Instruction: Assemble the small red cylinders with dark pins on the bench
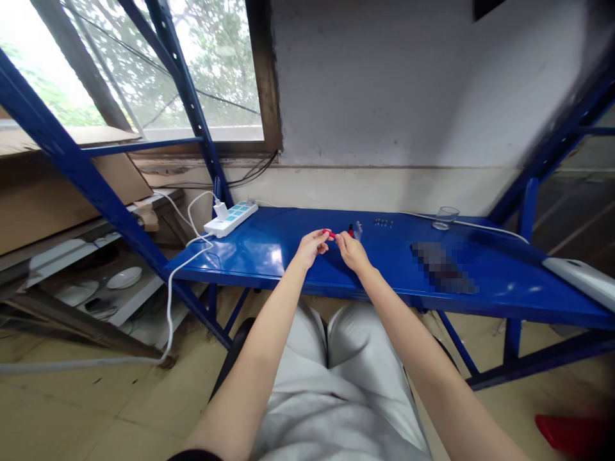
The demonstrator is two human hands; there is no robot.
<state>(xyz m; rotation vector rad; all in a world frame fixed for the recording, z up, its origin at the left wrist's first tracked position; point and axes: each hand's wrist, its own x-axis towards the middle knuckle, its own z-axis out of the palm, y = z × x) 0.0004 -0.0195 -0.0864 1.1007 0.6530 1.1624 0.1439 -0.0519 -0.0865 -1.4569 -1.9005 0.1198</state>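
Note:
My left hand (313, 247) and my right hand (353, 252) meet above the front part of the blue table (250, 256). Between their fingertips is a small, slim red object (328, 233), too small to identify. The left fingers pinch one end; the right fingers close at the other end and partly cover it. Just beyond my right hand, a small red and black item (351, 229) and a clear, plastic-looking piece (358, 230) show in part. Several tiny metallic bits (383, 223) lie in rows farther back to the right.
A white power strip (230, 219) with a plugged-in charger sits at the table's left end. Toward the right are a clear glass (446, 218), a blurred-out dark object (442, 266) and a white device (583, 282). Blue metal posts (192, 89) frame both sides.

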